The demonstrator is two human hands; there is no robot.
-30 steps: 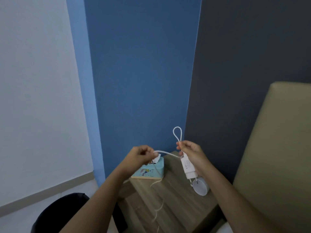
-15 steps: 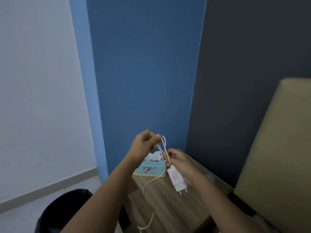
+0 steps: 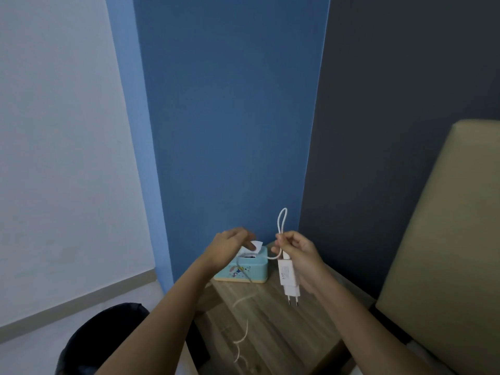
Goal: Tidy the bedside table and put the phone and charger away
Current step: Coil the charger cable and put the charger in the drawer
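My right hand (image 3: 299, 259) holds a white charger plug (image 3: 288, 277) with its two prongs pointing down, above the wooden bedside table (image 3: 273, 328). It also pinches a loop of the white cable (image 3: 281, 221) that stands up above the fingers. My left hand (image 3: 230, 246) is to the left, fingers curled around the cable, which runs down blurred over the table. No phone is in view.
A teal tissue box (image 3: 243, 270) with a tissue sticking out sits at the table's back left, under my left hand. A black bin (image 3: 102, 336) stands on the floor to the left. A beige headboard (image 3: 446, 239) rises on the right. Blue and dark walls meet behind.
My hands were together half a second ago with the left raised; now they are apart again, a fresh cable loop stands above my right hand, and the left has dropped over the tissue box.
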